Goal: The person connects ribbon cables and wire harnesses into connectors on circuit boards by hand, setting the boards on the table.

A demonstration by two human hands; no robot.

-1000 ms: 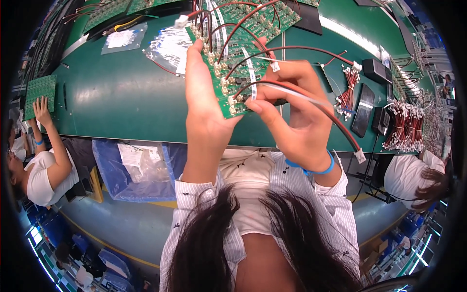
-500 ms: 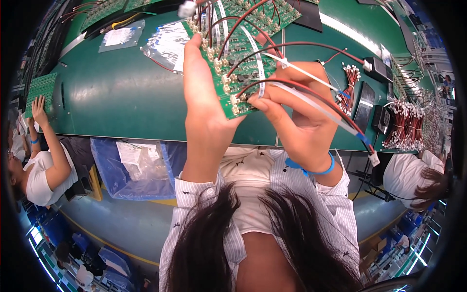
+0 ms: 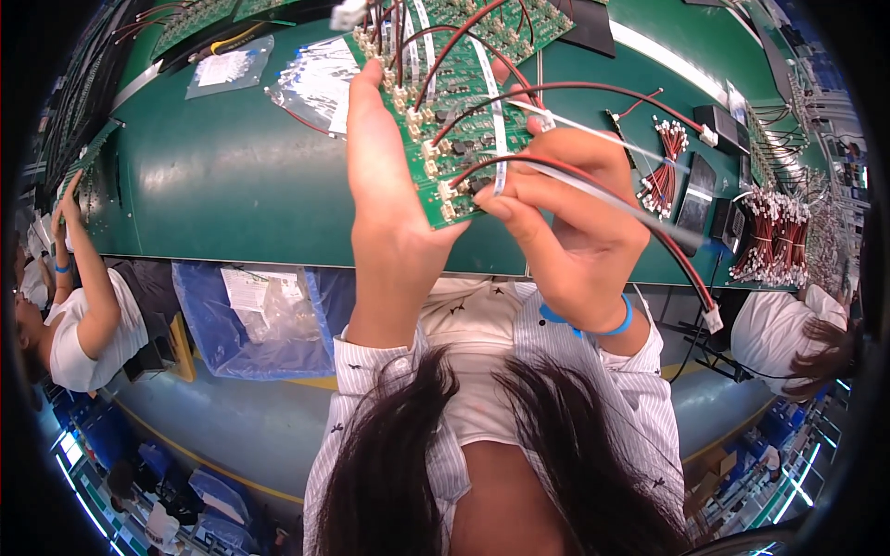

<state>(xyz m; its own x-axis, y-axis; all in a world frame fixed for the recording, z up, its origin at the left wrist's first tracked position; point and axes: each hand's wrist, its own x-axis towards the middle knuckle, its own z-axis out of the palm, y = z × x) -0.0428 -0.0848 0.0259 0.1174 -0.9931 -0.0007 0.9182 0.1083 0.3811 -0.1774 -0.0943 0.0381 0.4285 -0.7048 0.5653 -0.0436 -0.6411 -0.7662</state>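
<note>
My left hand is closed on the left edge of a green circuit board panel, holding it tilted above the table. Rows of small cream connectors line that edge, and several red-and-black wire leads are plugged in. White flat ribbon cables lie across the board. My right hand is closed in a pinch at the board's lower right corner, thumb and forefinger by a connector. More white flat cables stick out rightward from its fingers, their far ends smeared. What lies right at the fingertips is partly hidden.
A clear bag of white flat cables and a smaller bag lie at the back left. Bundled wire leads and black boxes sit at right. A co-worker's hand holds a board far left. A blue-lined bin stands below the table edge.
My right hand has turned slightly and shifted a little right, swinging the loose white cables. My left hand and board barely moved. The co-worker at left has tilted their board upright.
</note>
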